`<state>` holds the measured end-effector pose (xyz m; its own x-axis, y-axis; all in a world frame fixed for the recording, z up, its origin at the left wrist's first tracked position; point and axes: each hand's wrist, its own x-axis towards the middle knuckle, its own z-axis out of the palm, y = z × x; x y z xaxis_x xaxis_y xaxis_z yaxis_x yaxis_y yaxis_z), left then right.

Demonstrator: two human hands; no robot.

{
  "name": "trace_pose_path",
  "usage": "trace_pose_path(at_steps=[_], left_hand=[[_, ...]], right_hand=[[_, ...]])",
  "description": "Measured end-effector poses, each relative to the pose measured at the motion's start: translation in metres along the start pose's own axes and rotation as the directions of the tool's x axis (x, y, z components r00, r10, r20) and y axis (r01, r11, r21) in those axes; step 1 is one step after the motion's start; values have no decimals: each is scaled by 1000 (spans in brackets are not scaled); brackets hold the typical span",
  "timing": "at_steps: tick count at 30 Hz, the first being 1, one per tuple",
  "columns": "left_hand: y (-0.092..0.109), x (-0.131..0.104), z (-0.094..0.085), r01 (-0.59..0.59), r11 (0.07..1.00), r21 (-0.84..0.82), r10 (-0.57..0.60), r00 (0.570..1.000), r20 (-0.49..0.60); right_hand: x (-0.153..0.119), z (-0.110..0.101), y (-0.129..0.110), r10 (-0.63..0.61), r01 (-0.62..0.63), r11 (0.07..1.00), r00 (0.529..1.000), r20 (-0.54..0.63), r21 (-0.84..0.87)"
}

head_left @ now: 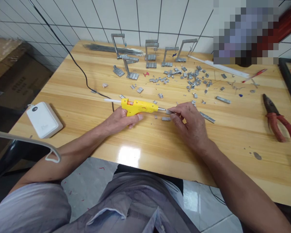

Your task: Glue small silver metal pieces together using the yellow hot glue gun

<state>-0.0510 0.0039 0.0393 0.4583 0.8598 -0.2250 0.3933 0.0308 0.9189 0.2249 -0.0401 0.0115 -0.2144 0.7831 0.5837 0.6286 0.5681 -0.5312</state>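
A yellow hot glue gun (142, 107) lies on its side in the grip of my left hand (127, 119), with a clear glue stick (111, 101) poking out of its back. Its metal nozzle points right, up to a small grey strip piece (169, 112). My right hand (190, 124) pinches that piece between thumb and fingers. Whether nozzle and piece touch, I cannot tell. Just below, another short grey piece (166, 118) lies on the wood. A longer grey strip (207, 117) sits right of my right hand, partly behind it.
Several small grey stands (130, 68) stand toward the wall beside a bundle of thin rods (99, 48). Grey scraps (192, 77) litter the middle of the table (135, 145). Red-handled pliers (276, 119) lie right, a white power bank (45, 119) left. A black cord (75, 61) runs toward the glue gun.
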Motion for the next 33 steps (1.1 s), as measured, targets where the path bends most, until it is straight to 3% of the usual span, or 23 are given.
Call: trace_pose_path(at_steps=[33], left_hand=[[-6,1,-1,-17,999,-33,18,999,31]], right_hand=[[-1,2,1,-38,38,999,998,-46,0]])
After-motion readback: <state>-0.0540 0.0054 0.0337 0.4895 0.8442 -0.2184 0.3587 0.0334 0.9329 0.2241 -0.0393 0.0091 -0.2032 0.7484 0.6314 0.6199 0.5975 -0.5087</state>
